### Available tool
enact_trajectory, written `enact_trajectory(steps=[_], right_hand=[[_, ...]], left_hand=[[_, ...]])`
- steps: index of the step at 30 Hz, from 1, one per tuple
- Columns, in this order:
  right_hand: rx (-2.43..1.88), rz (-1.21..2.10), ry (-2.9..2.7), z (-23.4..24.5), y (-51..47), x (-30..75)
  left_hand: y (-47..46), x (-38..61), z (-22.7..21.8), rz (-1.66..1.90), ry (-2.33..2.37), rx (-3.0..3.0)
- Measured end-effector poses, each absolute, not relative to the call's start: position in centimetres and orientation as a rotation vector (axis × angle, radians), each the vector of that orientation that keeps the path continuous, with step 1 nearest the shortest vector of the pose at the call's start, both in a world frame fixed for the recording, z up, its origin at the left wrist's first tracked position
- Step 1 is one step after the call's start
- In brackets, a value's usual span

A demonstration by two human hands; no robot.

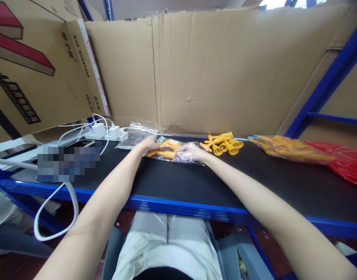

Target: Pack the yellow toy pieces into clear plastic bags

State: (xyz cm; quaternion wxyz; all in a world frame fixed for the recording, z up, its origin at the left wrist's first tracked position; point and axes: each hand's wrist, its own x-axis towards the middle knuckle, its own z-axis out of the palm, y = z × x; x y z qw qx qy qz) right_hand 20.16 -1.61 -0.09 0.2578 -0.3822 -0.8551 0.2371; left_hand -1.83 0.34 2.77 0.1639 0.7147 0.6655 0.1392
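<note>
Item: clear plastic bag (pixel 166 156), thin, glossy, crinkled film. It lies flat on the far half of the black tabletop (pixel 172 179), near centre, long axis left to right. The left end is pinched by the left hand (pixel 149 143); the right end is bunched over the fingers of the right hand (pixel 191 151). Contents: orange plastic toy pieces (pixel 170 147), curved and elongated, on their sides between the two hands. Piece count not resolvable. A multicoloured printed strip shows at the bag's left end.

Desk (pixel 172 182): black top, blue edge. Toy parts (pixel 223 143): yellow-orange. Bag (pixel 345 163) at right: red. Chargers (pixel 107 131) and cables (pixel 50 210): white. Cardboard wall (pixel 225 70): plain brown.
</note>
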Motion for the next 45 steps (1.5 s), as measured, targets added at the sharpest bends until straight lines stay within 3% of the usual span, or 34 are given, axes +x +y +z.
enact_trajectory(steps=[8,21,30,39,45], right_hand=[[-0.997,1.042,-2.027,-0.6,-1.6,19.6],[-1.145,1.071,-2.043,0.2,-2.4,19.6],[-1.182,1.336,-1.964,2.7,-2.8,21.9],[-1.593,0.806,-1.569,3.7,0.0,27.2],[-2.219,0.323,-2.004,3.3,0.0,27.4]], left_hand=[[0.1,-2.2,2.9,0.474,1.912,2.034],[1.7,-2.4,2.1,0.657,1.834,2.21],[1.4,-2.0,2.2,0.494,1.766,2.214],[1.3,-1.8,2.2,0.482,1.806,2.05],[1.2,-1.7,2.2,0.524,1.81,2.026]])
